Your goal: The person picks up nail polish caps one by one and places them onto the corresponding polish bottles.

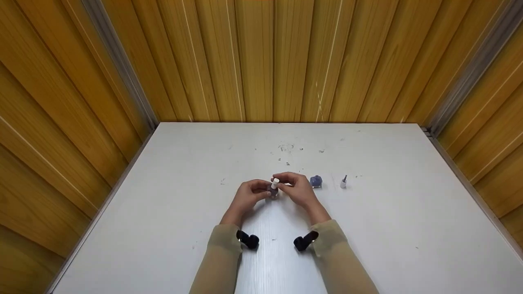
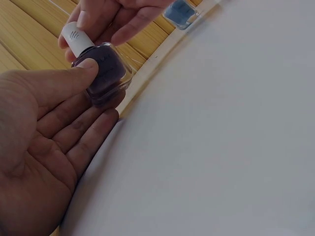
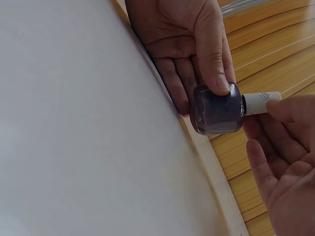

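Dark polish bottle (image 2: 109, 71), near mid-surface (image 1: 139, 237), was gripped by the left fingers (image 2: 93, 140) while the right fingers (image 3: 262, 169) pinched its white cap (image 3: 262, 102). Capwork seemed in hand, tightening or loosening unclear; a steady, straight twist was called for. Blue bottle (image 1: 316, 181) crowded three o'clock; room lay toward nine, the far edge well off at twelve.
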### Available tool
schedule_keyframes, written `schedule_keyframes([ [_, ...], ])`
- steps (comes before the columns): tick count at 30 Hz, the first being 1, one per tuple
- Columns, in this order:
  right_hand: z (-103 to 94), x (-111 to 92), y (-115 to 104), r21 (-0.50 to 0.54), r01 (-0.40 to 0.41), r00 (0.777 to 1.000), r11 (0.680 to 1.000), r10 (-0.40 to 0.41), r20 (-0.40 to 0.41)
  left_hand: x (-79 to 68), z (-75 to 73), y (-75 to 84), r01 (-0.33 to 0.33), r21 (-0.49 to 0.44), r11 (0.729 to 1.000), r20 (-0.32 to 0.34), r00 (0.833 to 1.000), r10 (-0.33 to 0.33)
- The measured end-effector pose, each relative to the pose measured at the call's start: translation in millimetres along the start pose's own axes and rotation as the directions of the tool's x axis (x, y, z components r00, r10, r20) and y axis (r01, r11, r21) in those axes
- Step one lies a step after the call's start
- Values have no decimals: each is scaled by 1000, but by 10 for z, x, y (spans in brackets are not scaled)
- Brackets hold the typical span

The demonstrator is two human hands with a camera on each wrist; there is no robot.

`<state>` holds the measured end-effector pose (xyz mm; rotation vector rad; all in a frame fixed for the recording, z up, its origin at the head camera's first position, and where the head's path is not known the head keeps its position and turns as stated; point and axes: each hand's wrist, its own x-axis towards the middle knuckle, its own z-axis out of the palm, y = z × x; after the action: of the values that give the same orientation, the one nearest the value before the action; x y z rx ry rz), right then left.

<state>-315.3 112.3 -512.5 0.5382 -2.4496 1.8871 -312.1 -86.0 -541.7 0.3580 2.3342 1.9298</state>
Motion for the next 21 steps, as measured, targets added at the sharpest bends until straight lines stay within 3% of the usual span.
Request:
schedule_keyframes([
  [21,2,10,49,-22,-67,996,998,65,-69,-7,-9,2,9,9,1000,8,1000,-9],
])
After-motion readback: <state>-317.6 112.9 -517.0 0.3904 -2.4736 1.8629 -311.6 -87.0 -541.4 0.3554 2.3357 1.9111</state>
